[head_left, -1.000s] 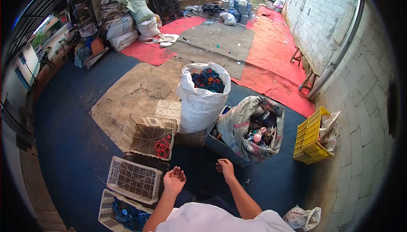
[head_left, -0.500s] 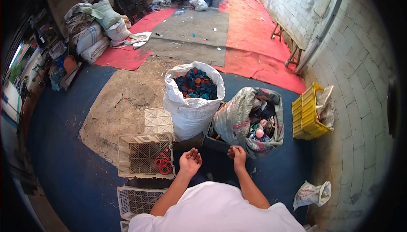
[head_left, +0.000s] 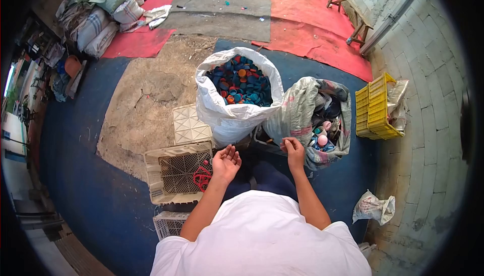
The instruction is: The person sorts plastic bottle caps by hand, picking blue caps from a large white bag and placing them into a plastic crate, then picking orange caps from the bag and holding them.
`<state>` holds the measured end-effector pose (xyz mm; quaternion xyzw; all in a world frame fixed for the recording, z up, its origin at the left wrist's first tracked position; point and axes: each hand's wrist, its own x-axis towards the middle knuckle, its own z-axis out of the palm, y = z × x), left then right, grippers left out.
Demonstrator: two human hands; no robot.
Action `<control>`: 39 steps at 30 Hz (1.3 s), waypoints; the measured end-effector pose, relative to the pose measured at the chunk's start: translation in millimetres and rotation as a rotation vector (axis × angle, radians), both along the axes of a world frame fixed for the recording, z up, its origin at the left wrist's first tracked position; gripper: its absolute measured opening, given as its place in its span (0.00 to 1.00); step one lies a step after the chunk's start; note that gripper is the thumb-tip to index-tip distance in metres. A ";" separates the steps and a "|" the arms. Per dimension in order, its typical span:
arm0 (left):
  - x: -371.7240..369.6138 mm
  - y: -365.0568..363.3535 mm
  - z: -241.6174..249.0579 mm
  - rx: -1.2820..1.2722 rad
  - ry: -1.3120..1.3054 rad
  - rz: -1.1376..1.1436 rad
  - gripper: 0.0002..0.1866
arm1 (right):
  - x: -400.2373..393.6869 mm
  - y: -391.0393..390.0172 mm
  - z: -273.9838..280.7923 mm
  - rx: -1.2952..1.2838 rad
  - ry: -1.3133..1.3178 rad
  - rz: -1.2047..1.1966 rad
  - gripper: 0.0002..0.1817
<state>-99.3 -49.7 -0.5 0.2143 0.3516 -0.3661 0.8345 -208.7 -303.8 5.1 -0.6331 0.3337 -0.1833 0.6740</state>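
My left hand (head_left: 227, 163) is held palm up with its fingers loosely spread and nothing in it. It hovers beside a beige crate (head_left: 180, 173) that has a red plastic strip (head_left: 202, 179) inside. My right hand (head_left: 293, 152) has its fingers bent together in a pinch; whatever is between them is too small to make out. It is near a greyish woven sack (head_left: 298, 109) of mixed plastic pieces, among them a pink ball-shaped piece (head_left: 322, 140). Beyond both hands stands a white sack (head_left: 229, 119) filled with blue, teal and orange bottle caps (head_left: 242, 81).
To the right, a yellow crate (head_left: 370, 107) stands by the block wall (head_left: 433, 124). A small white bag (head_left: 373, 208) lies below it. Stuffed sacks (head_left: 96, 26) are piled at upper left. A wooden bench (head_left: 359, 29) lines the wall, and another crate (head_left: 169, 224) is beside me.
My view has tipped downward, so the sacks and crates sit differently in the frame. Both hands have risen slightly in the picture, keeping much the same pose.
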 end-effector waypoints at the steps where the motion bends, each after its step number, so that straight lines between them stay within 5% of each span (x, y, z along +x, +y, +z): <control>1: 4.3 -2.4 0.5 0.003 -0.001 0.004 0.12 | 11.3 -0.6 4.0 -0.029 -0.012 0.019 0.10; 6: 21.4 -13.4 13.5 0.046 -0.048 0.046 0.13 | 82.9 -11.2 38.6 -0.491 -0.077 0.197 0.10; 10: 34.0 -18.9 6.6 0.110 -0.082 0.170 0.13 | 160.8 -25.1 58.6 -0.463 -0.270 0.391 0.12; 13: 47.0 -30.6 13.9 0.125 -0.116 0.229 0.13 | 224.5 -38.8 52.0 -0.567 -0.203 0.534 0.14; 16: 57.5 -47.2 24.2 0.070 -0.203 0.266 0.15 | 278.6 -55.9 1.9 -0.983 -0.041 0.652 0.17; 20: 61.6 -68.9 45.7 0.003 -0.259 0.264 0.17 | 335.9 -78.9 -50.5 -0.748 0.379 0.761 0.21; 23: 70.5 -74.0 42.6 -0.012 -0.284 0.247 0.18 | 336.3 -81.7 -56.9 -0.986 0.374 0.515 0.22; 31: 88.5 -79.7 41.8 0.009 -0.347 0.226 0.18 | 341.1 -86.8 -56.5 -0.992 0.690 0.590 0.33; 39: 111.5 -63.1 46.3 -0.095 -0.457 0.195 0.21 | 327.6 -75.4 -42.3 -0.948 0.488 0.438 0.37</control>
